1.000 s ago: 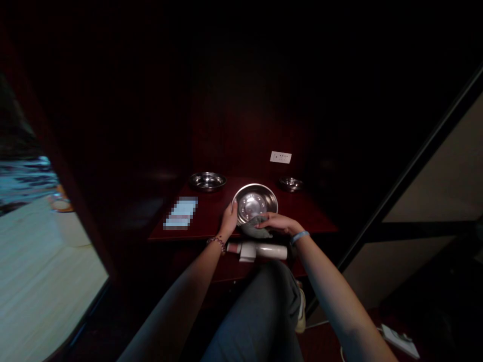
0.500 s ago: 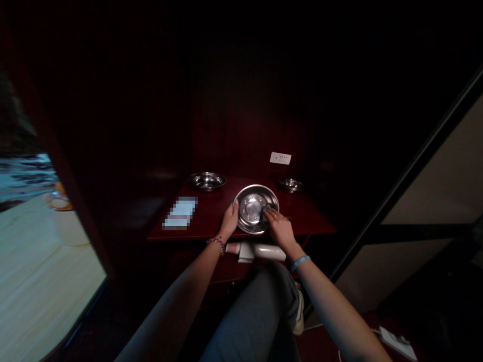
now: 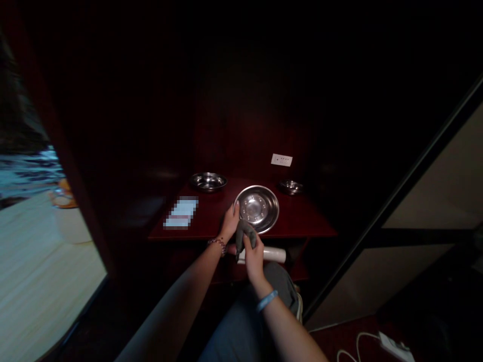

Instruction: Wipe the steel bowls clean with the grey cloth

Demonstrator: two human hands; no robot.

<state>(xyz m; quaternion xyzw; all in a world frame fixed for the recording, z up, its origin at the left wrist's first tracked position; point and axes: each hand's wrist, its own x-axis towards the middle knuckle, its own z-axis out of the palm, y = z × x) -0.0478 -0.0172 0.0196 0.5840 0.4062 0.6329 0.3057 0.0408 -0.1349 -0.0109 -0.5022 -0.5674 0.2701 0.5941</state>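
Observation:
A shiny round metal basin [image 3: 267, 211] is tilted up toward me over the front part of the dark red shelf [image 3: 215, 216]. My left hand [image 3: 229, 223] grips its left rim, with the thumb on the inner side. Just below the basin's near rim, my right hand [image 3: 254, 251] is closed on a grey cloth [image 3: 245, 232], which bunches over the fingers and hangs down on the left. Behind the basin, a wide metal bowl [image 3: 209, 182] stands at the back left of the shelf. A smaller metal bowl [image 3: 291, 187] stands at the back right.
A blurred-out flat pale item [image 3: 181, 213] lies on the shelf's left. Under the shelf is a white roll [image 3: 274, 254]. A socket plate [image 3: 282, 160] is on the back wall. On the floor at right lies a power strip [image 3: 395, 347] with a cord.
My right hand has moved left and toward me, taking the grey cloth from the basin's inner right side to below its near rim. My left hand still holds the basin.

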